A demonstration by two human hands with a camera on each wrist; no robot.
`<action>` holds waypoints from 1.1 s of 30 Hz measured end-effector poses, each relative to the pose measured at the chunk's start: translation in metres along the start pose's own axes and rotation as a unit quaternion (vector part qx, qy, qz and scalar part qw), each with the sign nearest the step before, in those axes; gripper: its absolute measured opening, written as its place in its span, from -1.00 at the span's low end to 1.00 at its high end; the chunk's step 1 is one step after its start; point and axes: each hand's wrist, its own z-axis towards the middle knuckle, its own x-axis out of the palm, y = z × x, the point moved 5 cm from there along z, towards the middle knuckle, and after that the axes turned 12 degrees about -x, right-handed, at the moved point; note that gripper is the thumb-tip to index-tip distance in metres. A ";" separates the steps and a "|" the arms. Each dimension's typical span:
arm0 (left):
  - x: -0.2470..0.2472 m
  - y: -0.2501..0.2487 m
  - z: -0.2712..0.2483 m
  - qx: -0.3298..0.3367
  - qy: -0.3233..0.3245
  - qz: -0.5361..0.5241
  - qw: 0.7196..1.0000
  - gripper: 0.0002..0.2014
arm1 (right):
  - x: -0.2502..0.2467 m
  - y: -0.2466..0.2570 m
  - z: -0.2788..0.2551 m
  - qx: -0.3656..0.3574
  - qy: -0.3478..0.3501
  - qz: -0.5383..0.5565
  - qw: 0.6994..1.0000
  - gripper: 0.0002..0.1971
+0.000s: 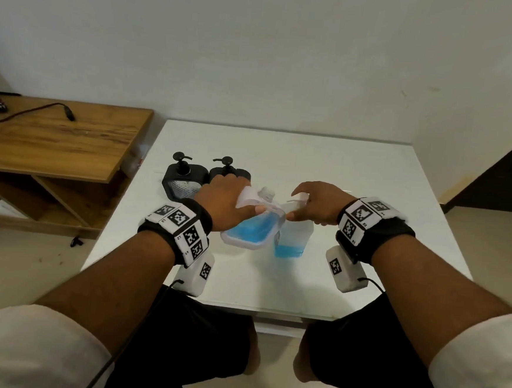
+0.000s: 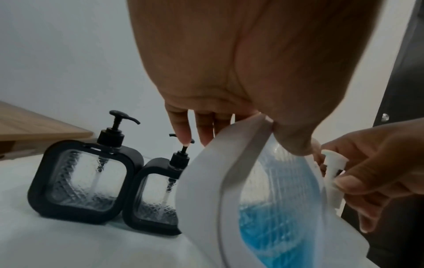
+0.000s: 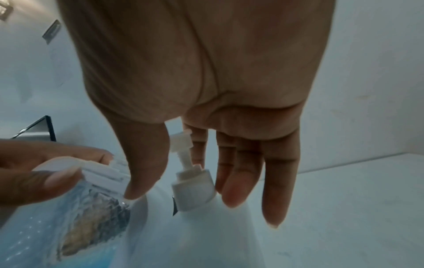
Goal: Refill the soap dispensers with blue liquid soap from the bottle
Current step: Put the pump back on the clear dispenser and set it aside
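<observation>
Here the white-framed soap dispenser (image 1: 251,224) is gripped, tilted, by the left hand (image 1: 222,199), while its white pump (image 3: 191,183), just right, is pinched by the right hand (image 1: 318,203).

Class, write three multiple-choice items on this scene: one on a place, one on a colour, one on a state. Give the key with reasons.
1. Where do the black-framed dispensers stand?
A. On the wooden desk
B. On the white table, side by side
C. On the floor

2. What colour is the liquid in the white-framed dispenser?
A. Green
B. Red
C. Blue

3. How is the white-framed dispenser held?
A. Tilted in the left hand
B. Upright, untouched
C. Upside down on the floor

Key: 1 B, both stand at the table's left rear; 2 C, blue shows through its clear face; 3 A, the left hand grips its leaning frame.
</observation>
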 end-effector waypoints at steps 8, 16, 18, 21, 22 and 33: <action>0.003 0.019 0.002 -0.032 0.026 -0.088 0.995 -0.43 | -0.002 0.005 0.008 -0.005 -0.003 -0.100 0.995 -0.55; 0.010 0.014 0.006 -0.027 0.054 -0.056 0.997 -0.47 | -0.003 0.004 0.011 0.008 -0.019 -0.148 0.989 -0.72; 0.013 0.010 0.011 -0.030 0.058 -0.035 0.997 -0.44 | -0.006 0.001 0.011 0.012 -0.030 -0.148 0.988 -0.75; 0.016 0.000 0.018 -0.034 0.059 -0.007 0.998 -0.49 | -0.014 -0.009 0.008 0.033 -0.041 -0.137 0.989 -0.74; 0.017 -0.005 0.021 -0.032 0.057 -0.006 0.998 -0.51 | -0.018 -0.014 0.007 0.041 -0.046 -0.132 0.989 -0.73; 0.035 0.009 0.042 -0.089 0.071 0.055 0.992 -0.44 | -0.047 -0.050 -0.006 0.118 -0.105 -0.092 0.983 -0.74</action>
